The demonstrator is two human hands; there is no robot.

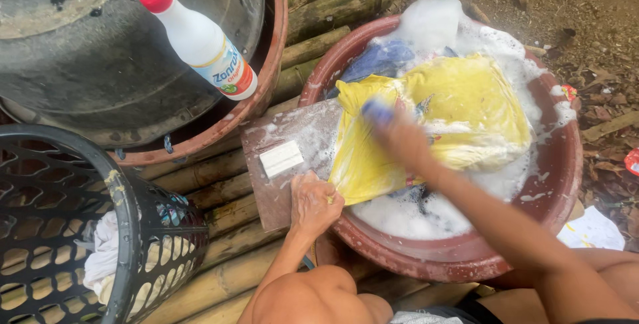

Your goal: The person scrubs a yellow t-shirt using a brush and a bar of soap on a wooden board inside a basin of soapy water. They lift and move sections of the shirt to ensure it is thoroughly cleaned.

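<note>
A yellow garment (pixel 459 108) lies spread over a wet wooden board (pixel 273 194) and a brown basin (pixel 556 184) full of suds. My left hand (pixel 314 203) pinches the garment's lower corner against the board. My right hand (pixel 399 134) is blurred and grips a blue scrubbing brush (pixel 377 112) pressed on the yellow cloth. A white bar of soap (pixel 280 158) rests on the board just left of the garment. A blue cloth (pixel 379 60) shows under the foam at the basin's far side.
A white bottle with a red cap (pixel 200 41) lies on a grey metal tub (pixel 100 64) set in a brown basin at upper left. A black laundry basket (pixel 86 231) with clothes stands lower left. Bamboo slats (pixel 219 277) form the floor; dirt and leaves lie right.
</note>
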